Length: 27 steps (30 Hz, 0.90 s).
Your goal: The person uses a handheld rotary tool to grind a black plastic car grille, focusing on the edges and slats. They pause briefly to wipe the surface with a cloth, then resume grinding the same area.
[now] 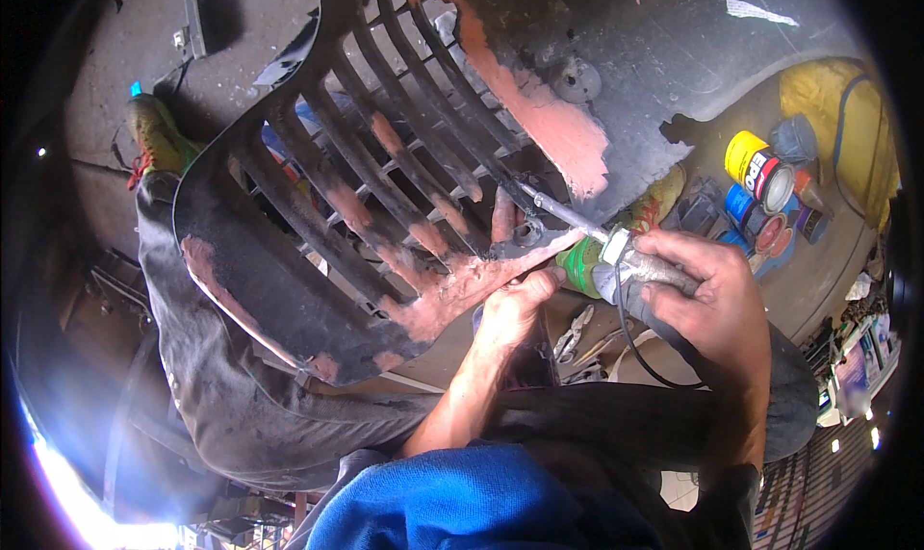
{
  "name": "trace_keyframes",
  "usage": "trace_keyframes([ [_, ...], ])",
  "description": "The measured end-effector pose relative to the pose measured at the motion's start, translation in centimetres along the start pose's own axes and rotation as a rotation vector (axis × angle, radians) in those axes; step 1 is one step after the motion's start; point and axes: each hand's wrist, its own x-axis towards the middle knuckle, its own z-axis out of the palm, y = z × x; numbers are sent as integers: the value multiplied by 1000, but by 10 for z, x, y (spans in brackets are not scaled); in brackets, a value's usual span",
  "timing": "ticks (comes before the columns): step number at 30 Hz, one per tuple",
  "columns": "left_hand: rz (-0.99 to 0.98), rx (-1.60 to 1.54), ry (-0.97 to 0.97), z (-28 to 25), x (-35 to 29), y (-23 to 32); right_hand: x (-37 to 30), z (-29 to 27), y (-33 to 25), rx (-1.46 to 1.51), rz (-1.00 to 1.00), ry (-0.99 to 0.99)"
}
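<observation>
Across my lap and the floor lies a large black car grille panel with long curved slats and patches of pink filler. My left hand is closed on its near edge, beside a filler-covered corner; the fingertips are hidden beneath. In my right hand is a soldering iron with a long metal shaft, a pale collar, a worn grey handle and a black cord. Its shaft points up and left over the panel, and the tip lies close to the slat ends. Whether the tip touches them I cannot tell.
To the right, a yellow can, a blue can and other containers sit together near a yellow curved piece. My green shoe stands left of the panel. A paper scrap lies at the far right.
</observation>
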Motion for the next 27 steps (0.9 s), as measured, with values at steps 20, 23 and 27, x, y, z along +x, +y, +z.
trace_keyframes([
  [20, -166, 100, -68, -16, -6, -8, 4, 2, -5, 42, 102, -16],
  [23, -168, 88, -50, -15, -7, -8, 3, 3, -4, 50, 81, -6],
  [27, -161, 67, -26, -13, -7, -5, 3, 3, -2, 92, 86, -9],
])
